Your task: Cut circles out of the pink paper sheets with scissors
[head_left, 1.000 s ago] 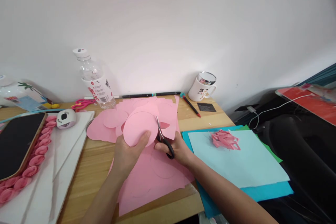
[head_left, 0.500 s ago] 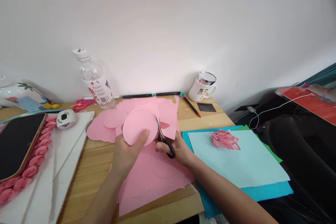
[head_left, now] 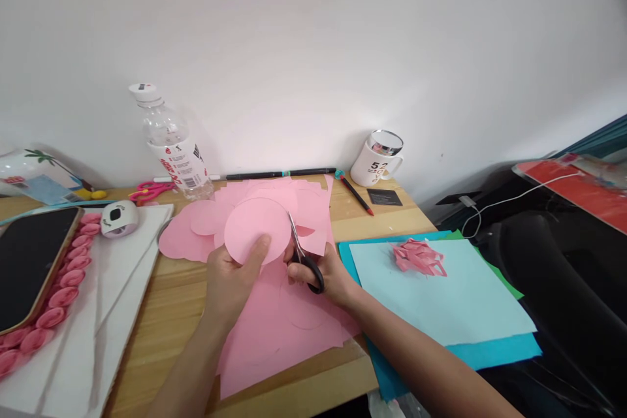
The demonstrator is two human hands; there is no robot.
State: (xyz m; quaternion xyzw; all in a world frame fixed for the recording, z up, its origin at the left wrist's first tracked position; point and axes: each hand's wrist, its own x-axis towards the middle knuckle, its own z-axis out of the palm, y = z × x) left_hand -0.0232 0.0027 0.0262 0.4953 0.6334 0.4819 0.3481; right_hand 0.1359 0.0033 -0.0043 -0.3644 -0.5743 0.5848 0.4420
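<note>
Pinched in my left hand [head_left: 235,274] is a pink paper circle [head_left: 255,228], thumb on top and fingers underneath. My right hand [head_left: 323,274] is closed round the black handles of a pair of scissors [head_left: 304,258]. Their blades point up and away along the circle's right edge. A pink piece with a curved cut edge joins or lies just right of the blades; I cannot tell which. Below both hands lie pink paper sheets [head_left: 274,353] with pencilled circles. More pink paper rounds [head_left: 189,232] are piled to the left.
A plastic bottle [head_left: 179,163], a white mug [head_left: 376,160] and a red-tipped black pencil [head_left: 356,194] are at the back. Pink shreds [head_left: 418,256] lie on pale blue paper [head_left: 441,313] at right. A phone [head_left: 34,268] and rolled pink paper roses [head_left: 63,297] are at left.
The view has shifted slightly, so everything sits a little further left and higher. My hands keep the same hold, and the scissors stay at the circle's right edge.
</note>
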